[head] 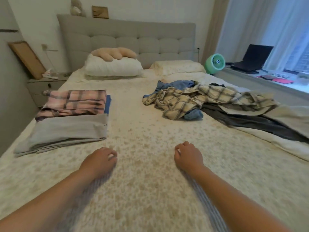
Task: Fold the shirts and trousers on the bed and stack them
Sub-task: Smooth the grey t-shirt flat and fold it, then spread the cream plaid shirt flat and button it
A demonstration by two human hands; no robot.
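On the left of the bed (143,134) lies a folded grey garment (66,131). Behind it a folded pink plaid piece (75,102) rests on a folded blue one (108,102). An unfolded heap lies at the right: a cream plaid shirt (192,99), a blue garment (173,85) and dark grey trousers (242,119) under them. My left hand (100,159) and my right hand (188,155) hover low over the bare sheet at the front. Their fingers are loosely curled and hold nothing. Both hands are well short of the heap.
Two pillows (113,67) and a peach cushion (113,53) lie by the grey headboard (127,36). A nightstand (43,86) stands at the left. A green fan (214,62) and a laptop (250,59) sit on the window ledge at the right. A rumpled duvet (291,118) covers the bed's right edge.
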